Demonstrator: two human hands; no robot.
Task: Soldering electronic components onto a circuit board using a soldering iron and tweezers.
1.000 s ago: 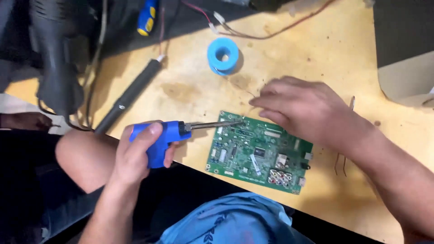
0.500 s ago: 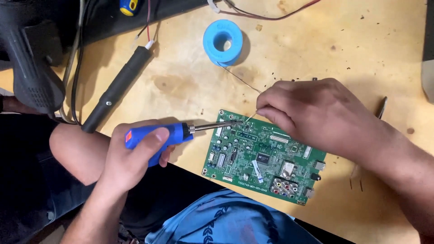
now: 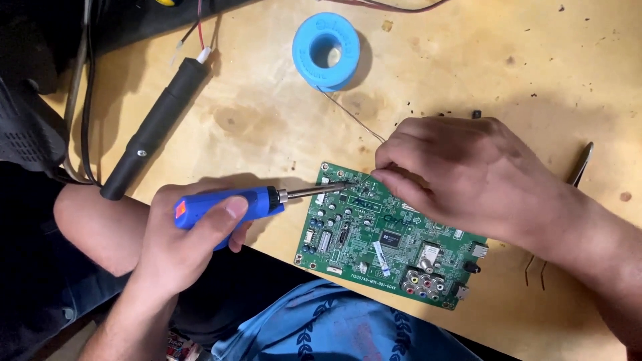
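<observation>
One green circuit board [image 3: 381, 234], component-studded, soldering iron [image 3: 231, 206] tip touching edge.

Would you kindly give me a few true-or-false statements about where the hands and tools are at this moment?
1. The left hand holds a blue-handled soldering iron. True.
2. The iron's metal tip points away from the green circuit board. False: it reaches the board's upper left corner.
3. The right hand rests on the board's upper edge. True.
4. The blue solder spool sits on the board. False: it lies apart on the wooden table.
5. A black cylindrical tool lies left of the spool. True.
</observation>
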